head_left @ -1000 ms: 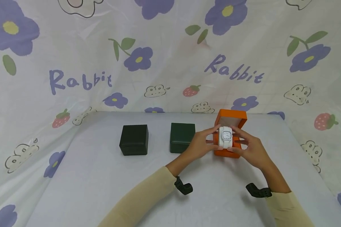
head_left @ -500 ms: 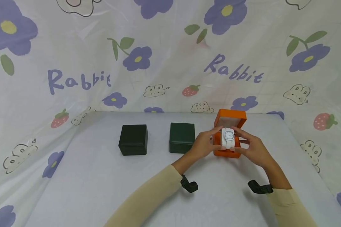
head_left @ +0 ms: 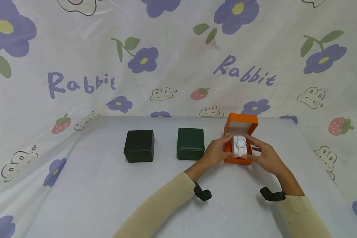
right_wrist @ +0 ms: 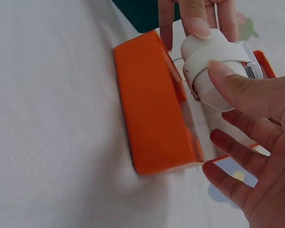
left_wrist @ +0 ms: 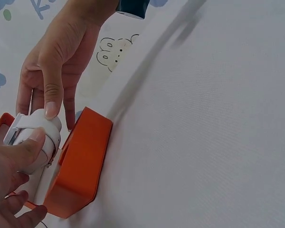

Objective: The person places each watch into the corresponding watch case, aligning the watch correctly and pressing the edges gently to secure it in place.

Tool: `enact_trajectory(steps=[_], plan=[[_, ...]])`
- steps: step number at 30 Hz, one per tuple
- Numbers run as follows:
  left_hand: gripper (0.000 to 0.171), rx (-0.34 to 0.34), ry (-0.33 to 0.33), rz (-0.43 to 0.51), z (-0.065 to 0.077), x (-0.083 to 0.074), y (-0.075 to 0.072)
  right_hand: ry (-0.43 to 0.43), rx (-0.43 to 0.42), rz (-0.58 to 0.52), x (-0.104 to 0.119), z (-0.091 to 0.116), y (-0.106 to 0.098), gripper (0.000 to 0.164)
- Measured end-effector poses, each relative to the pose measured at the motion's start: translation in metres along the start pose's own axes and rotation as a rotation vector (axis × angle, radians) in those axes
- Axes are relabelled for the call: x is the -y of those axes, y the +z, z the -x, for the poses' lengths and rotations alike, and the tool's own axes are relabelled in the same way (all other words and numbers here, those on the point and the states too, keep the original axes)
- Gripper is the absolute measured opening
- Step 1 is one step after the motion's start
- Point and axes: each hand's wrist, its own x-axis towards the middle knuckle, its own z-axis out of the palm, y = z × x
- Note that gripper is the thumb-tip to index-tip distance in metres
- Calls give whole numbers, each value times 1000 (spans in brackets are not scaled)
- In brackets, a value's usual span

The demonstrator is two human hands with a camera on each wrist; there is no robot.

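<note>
A white wristwatch (head_left: 241, 142) with a squarish dial is wrapped round a white cushion (right_wrist: 199, 46). Both hands pinch this bundle from either side, over the raised-lid orange watch box (head_left: 238, 161). My left hand (head_left: 215, 152) has its thumb on the cushion's near left end. Opposite, my right hand (head_left: 267, 159) holds the right end, with its thumb (right_wrist: 228, 78) against the strap and the other fingers spread beyond. Seen in the left wrist view, the cushion sits tilted just above the box's pale interior, and the dial faces away from that camera.
Left of the orange box stands a closed dark green box (head_left: 190, 144), close to the left hand. Farther left is a closed black box (head_left: 139, 146). All rest on a white-covered table (head_left: 107, 198), with a printed curtain (head_left: 172, 59) behind.
Both hands have shifted the watch and cushion slightly to the right and lower over the orange box. The left forearm has moved right; the boxes have stayed put.
</note>
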Motion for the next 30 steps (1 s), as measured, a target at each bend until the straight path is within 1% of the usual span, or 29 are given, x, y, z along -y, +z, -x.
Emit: enact_trajectory(steps=[4,10,17,22,30], plan=[[81,0,4,-13,-3,5,5,-3,6,10,-5,-1,1,80],[83,16,-27,-28,-4,9,8,12,34,4,-11,-2,3,79],[80,31,-13,-79,-10,9,9,38,47,8,-15,-3,2,81],[79,48,-14,-116,-14,9,10,32,50,22,-17,-5,2,80],[78,51,-26,-171,-16,9,10,31,60,51,-18,-7,2,79]])
